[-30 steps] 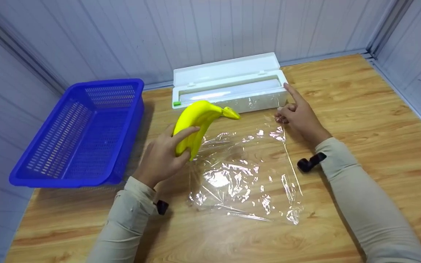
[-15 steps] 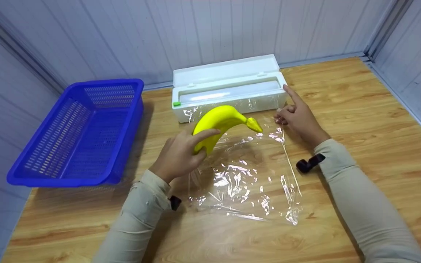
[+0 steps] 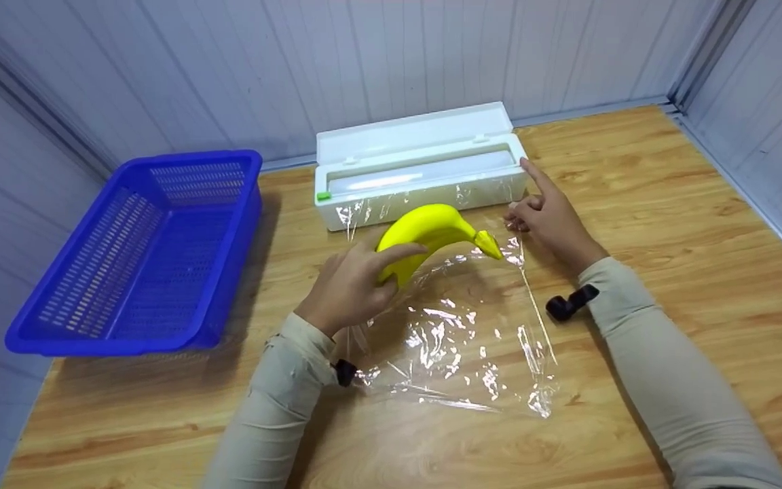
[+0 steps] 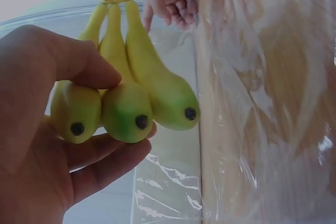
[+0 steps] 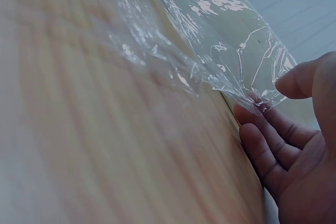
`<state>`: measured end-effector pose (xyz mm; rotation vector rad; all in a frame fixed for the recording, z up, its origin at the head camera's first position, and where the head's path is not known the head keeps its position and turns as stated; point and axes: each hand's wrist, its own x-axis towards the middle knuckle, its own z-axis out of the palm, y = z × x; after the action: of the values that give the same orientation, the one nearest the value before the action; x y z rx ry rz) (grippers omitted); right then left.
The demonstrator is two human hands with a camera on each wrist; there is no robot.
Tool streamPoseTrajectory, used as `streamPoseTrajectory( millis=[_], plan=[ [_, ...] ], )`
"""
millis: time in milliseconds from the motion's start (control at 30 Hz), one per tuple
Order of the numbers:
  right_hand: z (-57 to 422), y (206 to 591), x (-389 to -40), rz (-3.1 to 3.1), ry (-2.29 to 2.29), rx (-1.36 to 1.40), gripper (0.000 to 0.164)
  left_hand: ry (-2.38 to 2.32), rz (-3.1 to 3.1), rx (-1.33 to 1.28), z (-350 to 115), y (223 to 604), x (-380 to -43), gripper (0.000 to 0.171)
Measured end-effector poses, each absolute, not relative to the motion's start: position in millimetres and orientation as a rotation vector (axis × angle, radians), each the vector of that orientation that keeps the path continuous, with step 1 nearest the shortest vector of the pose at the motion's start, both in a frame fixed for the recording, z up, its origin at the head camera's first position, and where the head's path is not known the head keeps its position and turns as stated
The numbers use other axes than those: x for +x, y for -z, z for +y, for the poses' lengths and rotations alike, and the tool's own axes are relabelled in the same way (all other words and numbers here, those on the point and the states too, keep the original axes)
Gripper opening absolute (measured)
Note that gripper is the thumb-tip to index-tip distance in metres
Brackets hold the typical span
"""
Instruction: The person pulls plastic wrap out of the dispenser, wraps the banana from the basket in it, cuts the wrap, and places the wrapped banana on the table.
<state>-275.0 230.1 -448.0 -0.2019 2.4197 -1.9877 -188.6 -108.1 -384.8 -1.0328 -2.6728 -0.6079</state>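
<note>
My left hand grips a bunch of bananas by its lower end, stem pointing right. Three yellow fruits with green, black-dotted tips show in the left wrist view, the thumb on one side and fingers on the other. Below the bunch, a sheet of clear cling film lies wrinkled across the tabletop. It runs up to the front of a white cling film box, lid raised. My right hand rests its straight index finger on the box's right end; its other fingertips touch the film's edge.
An upright blue plastic basket with slotted walls stands left on the wooden table. White panel walls rise behind the box and at both sides. A small green piece sits at the box's left front corner.
My left hand has moved right and a little toward me with the bananas, from in front of the box to over the film. My right hand has stayed at the box's right end.
</note>
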Motion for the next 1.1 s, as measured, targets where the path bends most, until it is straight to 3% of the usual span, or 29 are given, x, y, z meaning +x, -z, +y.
streamPoseTrajectory(
  millis=[767,1100],
  plan=[
    [238,449,-271,2.422,1.997,-0.175,0.077,0.545,-2.812,-1.053,-86,398,-186,0.063],
    [233,448,-272,2.391,1.982,-0.177,0.078,0.570,-2.730,-1.109,-87,403,-183,0.040]
  ],
)
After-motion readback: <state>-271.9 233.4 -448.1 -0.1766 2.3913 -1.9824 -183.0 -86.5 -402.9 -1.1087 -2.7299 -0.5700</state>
